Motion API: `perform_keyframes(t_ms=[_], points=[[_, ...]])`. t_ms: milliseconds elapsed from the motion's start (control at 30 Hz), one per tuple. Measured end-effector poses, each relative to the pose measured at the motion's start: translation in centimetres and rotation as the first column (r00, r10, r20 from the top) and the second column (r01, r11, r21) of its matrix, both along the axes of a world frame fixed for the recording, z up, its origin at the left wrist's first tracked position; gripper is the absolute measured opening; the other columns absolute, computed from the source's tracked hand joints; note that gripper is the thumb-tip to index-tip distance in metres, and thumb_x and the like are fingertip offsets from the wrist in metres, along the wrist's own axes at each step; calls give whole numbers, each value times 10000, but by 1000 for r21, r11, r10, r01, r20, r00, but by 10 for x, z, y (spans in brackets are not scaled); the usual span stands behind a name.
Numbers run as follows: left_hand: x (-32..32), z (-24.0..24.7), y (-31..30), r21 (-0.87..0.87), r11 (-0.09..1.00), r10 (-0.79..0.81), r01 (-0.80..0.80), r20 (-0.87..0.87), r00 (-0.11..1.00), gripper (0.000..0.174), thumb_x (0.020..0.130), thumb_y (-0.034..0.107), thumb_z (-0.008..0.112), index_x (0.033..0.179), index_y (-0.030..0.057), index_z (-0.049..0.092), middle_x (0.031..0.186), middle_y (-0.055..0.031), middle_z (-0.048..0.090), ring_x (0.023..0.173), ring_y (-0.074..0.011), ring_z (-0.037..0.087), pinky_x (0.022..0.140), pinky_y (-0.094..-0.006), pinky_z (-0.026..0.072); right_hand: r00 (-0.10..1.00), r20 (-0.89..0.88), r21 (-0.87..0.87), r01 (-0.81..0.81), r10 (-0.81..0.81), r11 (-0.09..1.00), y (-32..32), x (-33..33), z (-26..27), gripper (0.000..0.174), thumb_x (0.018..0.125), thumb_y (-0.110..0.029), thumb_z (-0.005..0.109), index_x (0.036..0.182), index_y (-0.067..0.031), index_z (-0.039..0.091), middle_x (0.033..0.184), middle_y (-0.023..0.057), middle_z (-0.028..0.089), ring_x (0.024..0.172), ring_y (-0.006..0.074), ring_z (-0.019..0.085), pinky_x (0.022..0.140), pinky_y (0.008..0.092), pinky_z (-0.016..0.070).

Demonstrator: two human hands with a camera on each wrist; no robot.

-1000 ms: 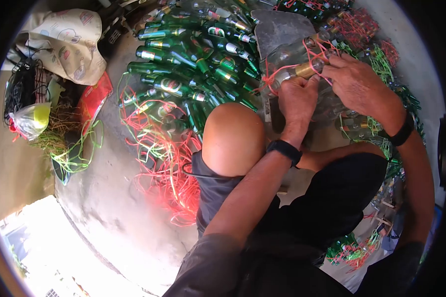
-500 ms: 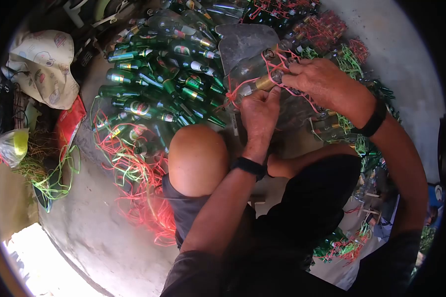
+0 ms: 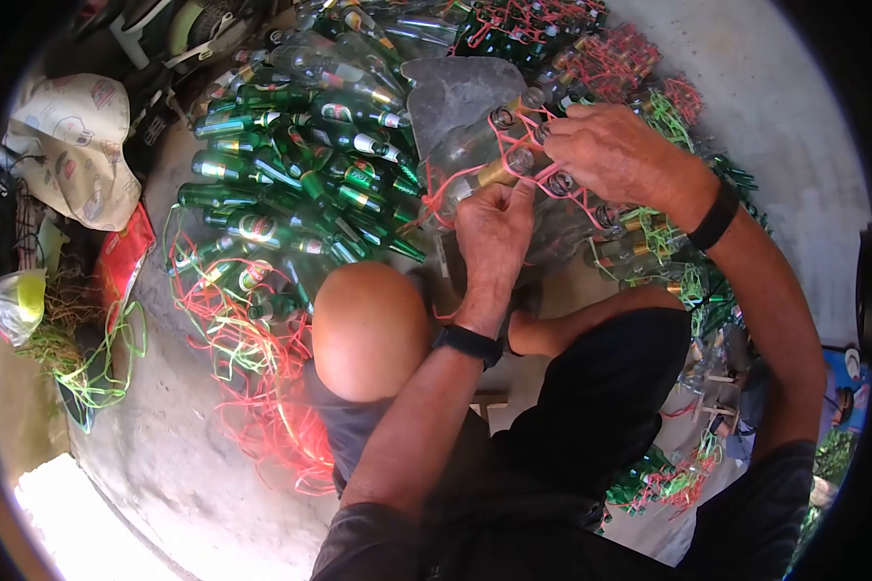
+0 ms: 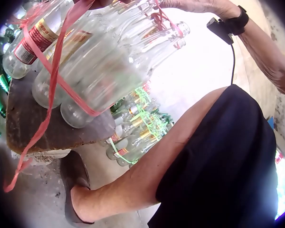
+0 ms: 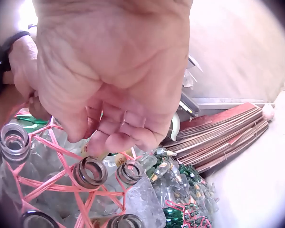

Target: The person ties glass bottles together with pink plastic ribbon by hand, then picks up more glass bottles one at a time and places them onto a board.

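**Concrete floor under hard daylight**

On my head feed I see a rough, stained grey concrete floor (image 3: 174, 436) spreading from 6 to 9 o'clock. Hard daylight burns out a patch (image 3: 77, 533) at 7 o'clock.

A heap of green bottles (image 3: 291, 184) lies at 11 o'clock. Loose red and green strings (image 3: 252, 368) are tangled on the floor below the heap, at 8 o'clock.

At 10 o'clock a printed cloth (image 3: 73, 145) sits over dark clutter, with a red packet (image 3: 121, 261) just beside it. A plastic bag (image 3: 10, 300) lies at 9 o'clock.

A grey stone slab (image 3: 451, 92) lies at 12 o'clock, and tied bottle bundles (image 3: 610, 53) crowd 1 o'clock.

My right wrist feed shows a stack of flat brown sheets (image 5: 223, 137) at 3 o'clock.
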State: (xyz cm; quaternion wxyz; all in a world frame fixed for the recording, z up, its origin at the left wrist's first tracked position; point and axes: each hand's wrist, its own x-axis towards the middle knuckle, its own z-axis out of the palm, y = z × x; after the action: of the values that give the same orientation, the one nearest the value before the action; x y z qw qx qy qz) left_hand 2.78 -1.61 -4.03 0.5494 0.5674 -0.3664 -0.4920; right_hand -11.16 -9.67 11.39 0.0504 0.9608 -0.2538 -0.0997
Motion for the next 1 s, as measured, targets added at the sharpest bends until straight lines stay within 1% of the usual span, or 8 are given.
perform_keyframes(t_ms=[133, 333, 533, 600, 733, 800, 900, 1000], points=[[0, 3, 1, -8, 1000, -18, 18, 5, 1000, 384, 935, 298, 766, 732, -18, 684, 589, -87, 611, 546, -167, 541, 584, -389, 478, 988, 155, 26, -30, 26, 999, -8, -9, -6, 110, 820, -48, 687, 904, -44, 617, 899, 102, 628, 911, 329, 645, 742, 463, 532], [-1, 2, 1, -76, 997, 4, 0, 60, 998, 360, 930, 299, 763, 766, -11, 681, 630, -123, 648, 561, -238, 599, 605, -408, 497, 919, 332, 230, 141, -214, 963, -5, -11, -13, 117, 800, 30, 626, 807, 1, 513, 839, 146, 545, 721, 347, 589, 627, 430, 472], [-1, 3, 2, -53, 999, -5, 11, 110, 994, 338, 935, 287, 748, 786, -7, 673, 661, -144, 660, 599, -302, 642, 625, -423, 511, 736, 537, 351, 249, -412, 903, 8, -11, -28, 101, 831, 46, 612, 817, -7, 527, 747, 95, 526, 599, 198, 518, 557, 364, 428], [-2, 4, 1, -52, 999, -1, 5, 89, 996, 333, 933, 279, 747, 780, -6, 667, 664, -148, 662, 611, -314, 654, 630, -428, 513, 629, 455, 549, 359, -630, 755, 11, -11, -27, 101, 838, 31, 627, 833, -18, 539, 730, 77, 534, 592, 152, 492, 554, 353, 423], [-2, 5, 2, -38, 999, -18, 22, 106, 994, 324, 929, 270, 748, 780, -6, 666, 672, -153, 666, 623, -327, 659, 631, -431, 513, 720, 470, 422, 325, -511, 846, 7, -14, -26, 115, 843, 24, 631, 853, -30, 530, 758, 91, 533, 600, 221, 537, 554, 375, 440], [-3, 3, 2, -61, 998, -21, 27, 95, 995, 309, 925, 260, 747, 786, -4, 667, 680, -155, 668, 633, -341, 662, 635, -435, 515, 843, 511, 27, 178, -167, 984, 2, -14, -31, 131, 851, 15, 634, 876, -36, 516, 800, 116, 538, 653, 327, 581, 574, 423, 464], [-3, 2, 2, -84, 996, -15, 23, 101, 995, 289, 929, 252, 738, 797, 4, 672, 687, -152, 671, 642, -349, 668, 637, -441, 516, 856, 485, -23, 214, -177, 976, -1, -14, -29, 140, 856, 4, 638, 885, -36, 507, 837, 137, 542, 734, 403, 591, 610, 464, 476], [-5, 4, 2, -146, 989, 33, -13, 136, 990, 269, 942, 249, 719, 819, 14, 678, 689, -146, 671, 649, -350, 674, 638, -446, 516, 865, 462, 26, 206, -195, 978, -8, -13, -25, 130, 864, -8, 641, 885, -34, 515, 836, 138, 552, 750, 401, 606, 628, 472, 483]])
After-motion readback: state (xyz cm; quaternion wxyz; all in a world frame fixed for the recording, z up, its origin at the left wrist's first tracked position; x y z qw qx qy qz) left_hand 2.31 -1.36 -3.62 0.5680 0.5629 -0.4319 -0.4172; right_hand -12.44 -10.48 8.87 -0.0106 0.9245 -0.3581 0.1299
